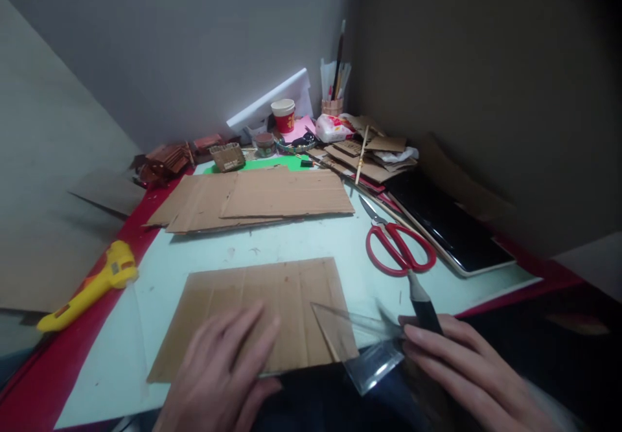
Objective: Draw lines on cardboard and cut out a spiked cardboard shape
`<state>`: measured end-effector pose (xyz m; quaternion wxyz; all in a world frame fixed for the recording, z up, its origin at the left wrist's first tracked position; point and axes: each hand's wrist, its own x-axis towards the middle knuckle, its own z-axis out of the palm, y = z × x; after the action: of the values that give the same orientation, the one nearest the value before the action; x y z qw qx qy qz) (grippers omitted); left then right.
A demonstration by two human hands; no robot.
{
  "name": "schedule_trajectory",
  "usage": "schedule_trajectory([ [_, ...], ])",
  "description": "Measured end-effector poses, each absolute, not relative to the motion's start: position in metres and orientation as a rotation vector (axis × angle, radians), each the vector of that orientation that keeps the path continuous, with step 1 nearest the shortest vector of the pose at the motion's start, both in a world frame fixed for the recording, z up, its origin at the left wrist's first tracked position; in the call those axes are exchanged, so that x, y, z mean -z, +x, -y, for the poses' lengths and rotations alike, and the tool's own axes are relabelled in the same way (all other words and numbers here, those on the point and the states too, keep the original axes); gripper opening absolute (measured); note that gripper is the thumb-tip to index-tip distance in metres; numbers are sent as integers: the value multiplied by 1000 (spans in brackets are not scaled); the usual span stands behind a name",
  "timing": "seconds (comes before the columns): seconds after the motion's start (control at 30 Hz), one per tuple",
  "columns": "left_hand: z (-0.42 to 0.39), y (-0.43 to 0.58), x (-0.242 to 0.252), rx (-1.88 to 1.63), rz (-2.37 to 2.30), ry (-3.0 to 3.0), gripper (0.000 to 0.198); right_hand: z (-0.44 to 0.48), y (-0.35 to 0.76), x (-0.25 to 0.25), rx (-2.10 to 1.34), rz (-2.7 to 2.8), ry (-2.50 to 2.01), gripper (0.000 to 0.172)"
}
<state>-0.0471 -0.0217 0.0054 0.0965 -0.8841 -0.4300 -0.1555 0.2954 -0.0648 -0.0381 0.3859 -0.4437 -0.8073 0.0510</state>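
A flat cardboard sheet (272, 302) with fold lines lies on the pale cutting mat (301, 238) near the front edge. My left hand (223, 374) rests palm down on its lower part, fingers stretched out. My right hand (461, 367) is at the sheet's right, fingers closed round a dark pencil (420, 299) and touching a clear plastic triangle ruler (362, 344) that overlaps the sheet's right corner.
Red-handled scissors (401, 244) lie right of centre. A larger cardboard stack (257, 195) sits further back. A yellow glue gun (92, 286) lies at the left on the red cloth. A black tablet (447, 225), cardboard scraps, a red cup (283, 116) and a brush holder (333, 105) crowd the back.
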Motion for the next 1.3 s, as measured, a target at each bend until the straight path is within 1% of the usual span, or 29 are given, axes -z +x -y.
schedule_trajectory([
  [0.1,14,-49,-10,313,1276,-2515,78,61,298,46,-62,2042,-1128,48],
  [0.13,11,-51,-10,270,1236,-2496,85,60,297,48,-29,2025,-1126,48],
  [0.2,7,-53,-11,207,1157,-2480,90,60,295,49,8,1984,-1131,44],
  [0.33,5,-58,-11,238,1188,-2486,77,55,291,39,-2,1973,-1161,32],
  [0.43,7,-61,-14,279,1228,-2545,72,45,290,26,-34,2013,-1137,27],
  [0.53,10,-64,-15,281,1261,-2617,69,33,291,22,-26,2038,-1082,26],
  [0.7,16,-66,-15,312,1293,-2692,59,25,290,29,70,2089,-977,23],
  [0.9,17,-68,-16,413,1216,-2741,44,25,288,19,-56,2168,-1018,27],
  [1.0,17,-69,-16,428,1211,-2745,43,13,281,8,-73,2166,-958,28],
  [1.17,26,-67,-10,451,1251,-2720,49,-22,254,-14,-159,2053,-853,31],
  [1.3,34,-66,-2,497,1250,-2675,49,-48,234,-27,-323,2018,-898,21],
])
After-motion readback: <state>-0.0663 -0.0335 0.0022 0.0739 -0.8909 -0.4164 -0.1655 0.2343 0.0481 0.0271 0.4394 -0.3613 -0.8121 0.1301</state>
